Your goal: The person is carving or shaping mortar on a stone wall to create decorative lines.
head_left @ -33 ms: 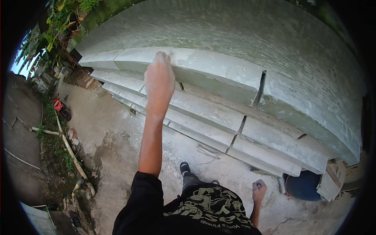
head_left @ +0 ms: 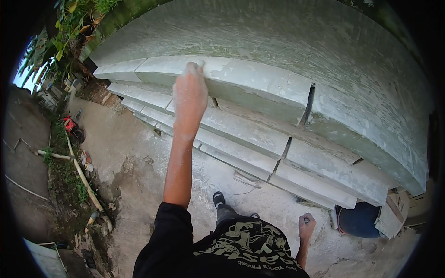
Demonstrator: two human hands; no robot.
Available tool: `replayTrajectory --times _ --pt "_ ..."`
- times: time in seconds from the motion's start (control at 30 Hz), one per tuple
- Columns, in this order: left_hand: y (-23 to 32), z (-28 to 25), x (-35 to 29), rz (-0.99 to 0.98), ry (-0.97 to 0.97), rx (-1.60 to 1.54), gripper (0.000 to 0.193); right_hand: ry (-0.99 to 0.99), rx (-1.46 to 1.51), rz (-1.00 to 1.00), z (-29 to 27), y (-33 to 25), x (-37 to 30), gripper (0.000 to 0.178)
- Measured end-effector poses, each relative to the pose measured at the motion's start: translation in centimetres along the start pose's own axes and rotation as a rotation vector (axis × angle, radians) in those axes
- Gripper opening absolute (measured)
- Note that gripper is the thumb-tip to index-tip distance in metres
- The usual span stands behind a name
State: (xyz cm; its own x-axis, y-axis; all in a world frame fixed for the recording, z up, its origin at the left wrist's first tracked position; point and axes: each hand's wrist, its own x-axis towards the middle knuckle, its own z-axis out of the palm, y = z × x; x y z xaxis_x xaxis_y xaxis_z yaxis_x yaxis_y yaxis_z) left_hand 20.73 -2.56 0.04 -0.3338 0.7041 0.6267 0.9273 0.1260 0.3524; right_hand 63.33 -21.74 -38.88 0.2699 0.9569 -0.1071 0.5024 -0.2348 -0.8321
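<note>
My left hand (head_left: pixel 190 98), dusted pale, reaches up to the top edge of a light grey cast slab (head_left: pixel 259 81). Its fingers are closed and bent down at that edge. A small greyish bit shows by the fingertips, but what they hold, if anything, is hidden. Down at my right side, away from the slabs, my right hand (head_left: pixel 306 227) is closed round a small dark, roundish object that I cannot make out. More long grey slabs (head_left: pixel 245 129) lie below the top one in stepped rows, with dark gaps between some of them.
A blue tub (head_left: pixel 359 220) stands by the slabs' right end, with a pale board (head_left: pixel 393 214) beside it. Thin wire (head_left: pixel 245 180) lies on the concrete floor. Farther left are a pale pipe (head_left: pixel 83 178), a red motorbike (head_left: pixel 70 125) and plants (head_left: pixel 58 37).
My left hand has shifted very slightly along the slab's top edge, and its fingertips are turned a little differently. My right hand looks unchanged.
</note>
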Motion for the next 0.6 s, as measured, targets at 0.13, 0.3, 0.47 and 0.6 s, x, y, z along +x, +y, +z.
replayTrajectory --times 0.13,0.3,0.47,0.6 --pt "1.0 2.3 -1.8 0.26 -0.008 -0.138 0.024 0.017 0.018 -0.08 0.5 0.4 -0.2 0.009" --pt "1.3 2.3 -2.7 0.18 -0.029 -0.157 0.023 -0.031 0.073 -0.041 0.7 -0.2 0.2 0.009" --pt "1.0 1.5 -2.3 -0.069 -0.029 -0.061 0.023 0.009 0.023 -0.042 0.3 -0.6 0.1 0.011" --pt "1.6 2.1 -3.8 0.344 -0.051 -0.193 0.021 -0.011 0.016 -0.056 0.2 -0.2 -0.1 0.009"
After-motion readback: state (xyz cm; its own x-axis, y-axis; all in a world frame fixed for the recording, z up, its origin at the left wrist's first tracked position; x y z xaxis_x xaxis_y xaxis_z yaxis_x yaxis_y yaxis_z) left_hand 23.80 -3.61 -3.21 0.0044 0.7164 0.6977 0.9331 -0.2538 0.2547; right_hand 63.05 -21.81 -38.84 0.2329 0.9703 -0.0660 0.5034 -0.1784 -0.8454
